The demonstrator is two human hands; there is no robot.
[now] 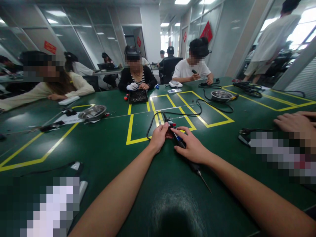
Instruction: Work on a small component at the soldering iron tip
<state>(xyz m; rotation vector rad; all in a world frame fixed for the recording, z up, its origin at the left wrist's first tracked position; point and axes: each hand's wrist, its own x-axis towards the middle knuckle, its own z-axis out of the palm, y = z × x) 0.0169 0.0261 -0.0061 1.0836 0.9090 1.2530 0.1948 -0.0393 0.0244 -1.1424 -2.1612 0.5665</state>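
A soldering iron [179,141] with a dark handle, a blue patch and a long metal tip lies slantwise in front of me, tip toward me on the right. My left hand [159,136] is closed around its cord end, thumb on top, near a small red part [172,124]. My right hand [194,144] grips the handle between thumb and fingers, the index finger reaching forward to the left hand. The palm hides part of the handle. From the far end a black cord [149,123] loops left and then back across the table.
Yellow tape [129,128] marks rectangles on the green table [111,158]. Metal bowls [92,112] stand left and back right [221,95]. A black tray [138,96] lies before a person opposite. Another person's hands [296,126] rest at right. A blurred-out object [53,205] lies front left.
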